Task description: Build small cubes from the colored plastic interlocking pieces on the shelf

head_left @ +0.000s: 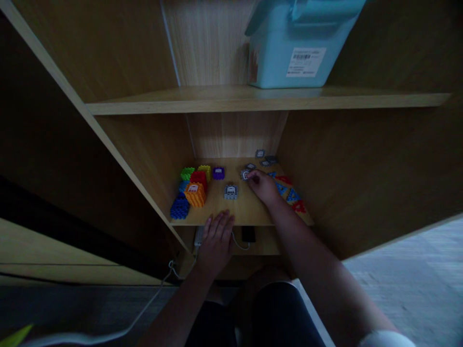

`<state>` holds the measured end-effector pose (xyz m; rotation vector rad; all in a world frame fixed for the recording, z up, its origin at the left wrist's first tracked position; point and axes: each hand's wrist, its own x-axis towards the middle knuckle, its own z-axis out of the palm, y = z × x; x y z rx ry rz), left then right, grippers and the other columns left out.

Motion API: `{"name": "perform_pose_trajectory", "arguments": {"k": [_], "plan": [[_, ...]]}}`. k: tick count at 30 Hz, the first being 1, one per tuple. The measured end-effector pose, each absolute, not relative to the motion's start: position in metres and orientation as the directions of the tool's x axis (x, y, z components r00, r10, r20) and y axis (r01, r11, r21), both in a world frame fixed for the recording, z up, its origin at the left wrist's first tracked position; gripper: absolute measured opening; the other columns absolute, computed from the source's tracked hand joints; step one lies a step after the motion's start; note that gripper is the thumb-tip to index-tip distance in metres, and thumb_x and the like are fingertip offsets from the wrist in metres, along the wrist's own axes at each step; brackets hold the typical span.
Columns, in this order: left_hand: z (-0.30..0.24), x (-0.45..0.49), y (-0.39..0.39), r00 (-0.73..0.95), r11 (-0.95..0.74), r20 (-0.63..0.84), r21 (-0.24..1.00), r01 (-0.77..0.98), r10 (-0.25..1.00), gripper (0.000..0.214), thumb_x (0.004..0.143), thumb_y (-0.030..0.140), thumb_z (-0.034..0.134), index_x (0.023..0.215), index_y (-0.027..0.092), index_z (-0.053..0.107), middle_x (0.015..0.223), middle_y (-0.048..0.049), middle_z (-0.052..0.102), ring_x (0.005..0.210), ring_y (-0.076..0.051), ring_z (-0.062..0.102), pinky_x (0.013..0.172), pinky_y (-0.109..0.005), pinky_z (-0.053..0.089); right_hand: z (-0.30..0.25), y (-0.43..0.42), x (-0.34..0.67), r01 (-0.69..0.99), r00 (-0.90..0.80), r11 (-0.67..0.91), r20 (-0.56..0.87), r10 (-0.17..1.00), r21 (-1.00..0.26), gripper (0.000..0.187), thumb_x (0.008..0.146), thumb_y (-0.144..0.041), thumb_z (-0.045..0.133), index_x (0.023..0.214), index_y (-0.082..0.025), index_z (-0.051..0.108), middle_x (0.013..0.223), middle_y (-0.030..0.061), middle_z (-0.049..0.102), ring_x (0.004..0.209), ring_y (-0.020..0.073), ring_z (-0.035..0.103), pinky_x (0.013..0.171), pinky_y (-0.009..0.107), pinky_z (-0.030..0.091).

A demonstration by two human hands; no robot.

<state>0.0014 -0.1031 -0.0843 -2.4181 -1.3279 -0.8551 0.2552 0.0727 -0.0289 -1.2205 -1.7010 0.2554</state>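
Note:
My right hand [265,187] reaches onto the middle shelf and pinches a grey square tile [244,174] with a white window-like pattern. Just behind it lies another grey tile [251,166]. My left hand [218,237] rests at the shelf's front edge, fingers stretched out and holding nothing. A stack of grey tiles [230,192] stands between my hands. To its left are stacks of coloured tiles: orange [196,194], red [198,178], dark blue [180,207], green [187,173], yellow [204,171] and purple [218,173].
Several loose grey tiles [265,163] lie at the back right. Blue and red triangular pieces [292,195] lie along the right wall. A light blue bin [289,53] stands on the upper shelf [202,102]. Below are a black device [248,234] and a white cable [144,308].

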Motion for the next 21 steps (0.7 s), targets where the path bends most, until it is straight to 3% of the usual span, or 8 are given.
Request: {"name": "perform_pose_trajectory", "arguments": {"k": [4,9,12,16,21], "plan": [[-0.084,0.001,-0.103,0.41,-0.551,0.612,0.05,0.833,0.676,0.062,0.102,0.021,0.057,0.163,0.018,0.045,0.167,-0.0123,0.052,0.156,-0.028,0.046,0.136,-0.052,0.022,-0.034,0.078,0.256,0.41,0.069,0.476,0.547,0.834,-0.778,0.034,0.089,-0.034,0.068,0.121,-0.029,0.061,0.101,0.002,0.077,0.087,0.0224,0.075,0.084,0.038,0.061],[-0.084,0.001,-0.102,0.411,-0.55,0.608,0.051,0.833,0.679,0.064,0.101,0.022,0.059,0.163,0.018,0.045,0.166,-0.0126,0.052,0.156,-0.029,0.046,0.136,-0.053,0.021,-0.038,0.083,0.255,0.18,0.096,0.435,0.456,0.885,-0.882,0.046,0.088,-0.045,0.071,0.13,-0.031,0.057,0.096,-0.0006,0.073,0.08,0.0206,0.076,0.077,0.038,0.064],[-0.086,0.001,-0.102,0.404,-0.548,0.604,0.064,0.834,0.686,0.064,0.101,0.023,0.06,0.163,0.018,0.045,0.167,-0.0128,0.052,0.156,-0.029,0.045,0.136,-0.053,0.02,-0.036,0.083,0.253,0.092,0.133,0.394,0.404,0.905,-0.914,0.044,0.085,-0.048,0.073,0.123,-0.03,0.06,0.089,-0.0018,0.072,0.074,0.0194,0.074,0.07,0.035,0.063],[-0.086,0.001,-0.102,0.41,-0.556,0.609,0.06,0.829,0.678,0.062,0.101,0.022,0.058,0.162,0.017,0.046,0.166,-0.0137,0.052,0.156,-0.029,0.045,0.136,-0.054,0.021,-0.03,0.081,0.253,0.069,0.188,0.277,0.285,0.94,-0.958,0.039,0.077,-0.047,0.078,0.105,-0.027,0.059,0.075,-0.0041,0.068,0.061,0.0164,0.066,0.052,0.027,0.052],[-0.084,0.001,-0.102,0.409,-0.555,0.61,0.06,0.83,0.679,0.063,0.101,0.021,0.058,0.162,0.018,0.045,0.166,-0.0132,0.052,0.156,-0.029,0.046,0.136,-0.053,0.021,-0.021,0.076,0.253,-0.064,0.209,0.205,0.188,0.96,-0.977,0.044,0.071,-0.045,0.084,0.102,-0.025,0.059,0.079,-0.0037,0.07,0.066,0.0143,0.067,0.055,0.024,0.053]]}}
